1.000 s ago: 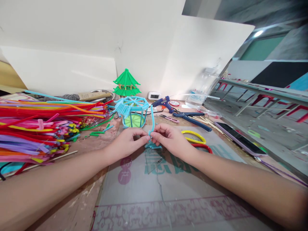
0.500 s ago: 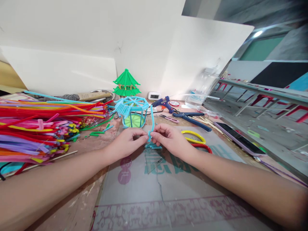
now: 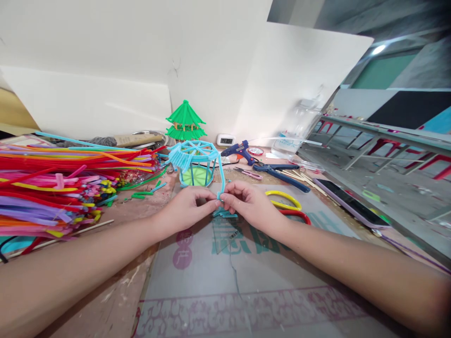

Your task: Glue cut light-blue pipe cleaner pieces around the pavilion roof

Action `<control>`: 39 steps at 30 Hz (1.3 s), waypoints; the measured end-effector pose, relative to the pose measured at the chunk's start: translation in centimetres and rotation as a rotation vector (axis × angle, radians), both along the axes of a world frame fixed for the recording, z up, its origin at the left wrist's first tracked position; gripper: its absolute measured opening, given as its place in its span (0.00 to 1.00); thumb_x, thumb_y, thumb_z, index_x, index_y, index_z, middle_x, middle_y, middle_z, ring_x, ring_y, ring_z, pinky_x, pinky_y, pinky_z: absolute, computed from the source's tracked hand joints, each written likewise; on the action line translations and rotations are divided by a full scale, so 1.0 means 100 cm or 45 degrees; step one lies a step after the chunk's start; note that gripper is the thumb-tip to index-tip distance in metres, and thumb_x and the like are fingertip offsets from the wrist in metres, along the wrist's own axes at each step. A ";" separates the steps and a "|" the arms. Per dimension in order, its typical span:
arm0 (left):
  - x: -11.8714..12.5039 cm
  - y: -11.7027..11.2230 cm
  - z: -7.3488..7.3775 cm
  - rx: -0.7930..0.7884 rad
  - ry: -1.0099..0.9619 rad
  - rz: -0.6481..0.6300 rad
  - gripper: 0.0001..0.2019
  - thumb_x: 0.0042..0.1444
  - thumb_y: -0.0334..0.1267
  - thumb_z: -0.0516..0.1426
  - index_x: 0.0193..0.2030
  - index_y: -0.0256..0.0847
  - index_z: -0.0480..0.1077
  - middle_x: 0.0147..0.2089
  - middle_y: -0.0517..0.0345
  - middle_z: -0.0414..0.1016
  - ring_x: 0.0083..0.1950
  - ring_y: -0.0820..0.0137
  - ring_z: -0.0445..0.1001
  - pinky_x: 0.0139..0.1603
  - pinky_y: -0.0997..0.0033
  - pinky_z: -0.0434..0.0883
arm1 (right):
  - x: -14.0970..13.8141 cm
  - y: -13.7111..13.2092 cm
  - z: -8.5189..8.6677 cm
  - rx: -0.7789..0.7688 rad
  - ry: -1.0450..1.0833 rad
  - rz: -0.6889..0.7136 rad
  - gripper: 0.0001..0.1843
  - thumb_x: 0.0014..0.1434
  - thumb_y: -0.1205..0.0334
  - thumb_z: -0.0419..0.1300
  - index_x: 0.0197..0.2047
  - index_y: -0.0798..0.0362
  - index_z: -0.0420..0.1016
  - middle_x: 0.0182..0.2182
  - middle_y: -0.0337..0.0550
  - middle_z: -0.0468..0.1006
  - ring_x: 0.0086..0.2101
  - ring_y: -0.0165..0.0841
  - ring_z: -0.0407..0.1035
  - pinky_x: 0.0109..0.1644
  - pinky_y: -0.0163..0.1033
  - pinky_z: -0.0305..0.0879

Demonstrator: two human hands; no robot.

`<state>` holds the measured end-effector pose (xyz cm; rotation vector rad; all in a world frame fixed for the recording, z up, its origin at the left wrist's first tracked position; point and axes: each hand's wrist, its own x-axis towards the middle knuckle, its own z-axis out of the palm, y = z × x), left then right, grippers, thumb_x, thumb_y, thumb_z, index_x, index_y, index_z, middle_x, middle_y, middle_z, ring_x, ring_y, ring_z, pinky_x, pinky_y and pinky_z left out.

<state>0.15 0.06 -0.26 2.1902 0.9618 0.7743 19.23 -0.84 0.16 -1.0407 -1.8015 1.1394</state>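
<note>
Forearms cross a printed plastic sheet (image 3: 204,291) on the worktop (image 3: 116,291); yellow handle (image 3: 299,202) and red handle (image 3: 306,216) lie beside R arm. L hand (image 3: 192,206) and R hand (image 3: 248,204), nearly meeting, pinch a lt.-blue fuzzy stem (image 3: 222,173) upright btwn thumbs & fingers, over blue offcuts (image 3: 225,214). Blue frame (image 3: 196,156) stands just behind; can't tell if stem touches it. Stem bundles (image 3: 70,162) heap L; phone (image 3: 352,203), pliers (image 3: 287,182) R. Beyond: glue gun (image 3: 239,151), clear bottle (image 3: 292,131), contents unclear.

A clock (image 3: 226,140) stands left of a bottle (image 3: 296,126).
</note>
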 end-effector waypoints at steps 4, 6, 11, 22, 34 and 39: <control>0.000 0.000 0.000 -0.012 -0.013 -0.014 0.15 0.61 0.43 0.52 0.30 0.38 0.74 0.30 0.61 0.74 0.34 0.72 0.69 0.35 0.75 0.64 | 0.000 0.000 0.000 0.013 -0.003 0.001 0.09 0.59 0.56 0.59 0.33 0.52 0.68 0.25 0.34 0.71 0.25 0.26 0.64 0.30 0.34 0.62; -0.001 0.000 0.000 -0.022 -0.013 -0.022 0.15 0.60 0.43 0.52 0.31 0.38 0.74 0.30 0.60 0.74 0.34 0.72 0.70 0.36 0.75 0.64 | 0.000 0.000 0.001 0.017 -0.006 -0.001 0.09 0.59 0.56 0.60 0.33 0.52 0.68 0.24 0.34 0.71 0.24 0.26 0.64 0.30 0.34 0.61; -0.001 0.002 -0.001 -0.016 -0.004 -0.040 0.16 0.61 0.43 0.51 0.30 0.37 0.74 0.30 0.59 0.74 0.34 0.72 0.70 0.35 0.75 0.64 | 0.000 0.000 0.000 0.020 0.003 0.003 0.09 0.59 0.56 0.60 0.33 0.52 0.68 0.24 0.34 0.71 0.24 0.26 0.64 0.30 0.33 0.62; -0.003 0.005 -0.004 -0.189 -0.063 -0.048 0.15 0.57 0.47 0.54 0.32 0.38 0.76 0.31 0.59 0.78 0.35 0.70 0.72 0.38 0.73 0.66 | 0.000 0.001 0.001 0.022 -0.014 0.023 0.10 0.58 0.54 0.61 0.34 0.52 0.70 0.26 0.36 0.73 0.25 0.26 0.65 0.29 0.33 0.63; -0.003 0.003 0.003 -0.136 0.020 -0.050 0.16 0.58 0.44 0.51 0.30 0.38 0.75 0.30 0.59 0.75 0.34 0.70 0.71 0.36 0.73 0.65 | -0.001 0.001 0.002 0.037 -0.045 0.007 0.12 0.58 0.52 0.61 0.33 0.52 0.69 0.25 0.35 0.72 0.25 0.26 0.64 0.29 0.34 0.62; -0.002 0.003 0.001 -0.103 0.031 -0.065 0.15 0.59 0.43 0.50 0.31 0.38 0.74 0.31 0.58 0.76 0.36 0.70 0.72 0.37 0.73 0.65 | -0.001 0.001 0.001 0.036 -0.045 0.014 0.13 0.57 0.51 0.61 0.32 0.52 0.69 0.24 0.35 0.72 0.25 0.27 0.64 0.29 0.34 0.62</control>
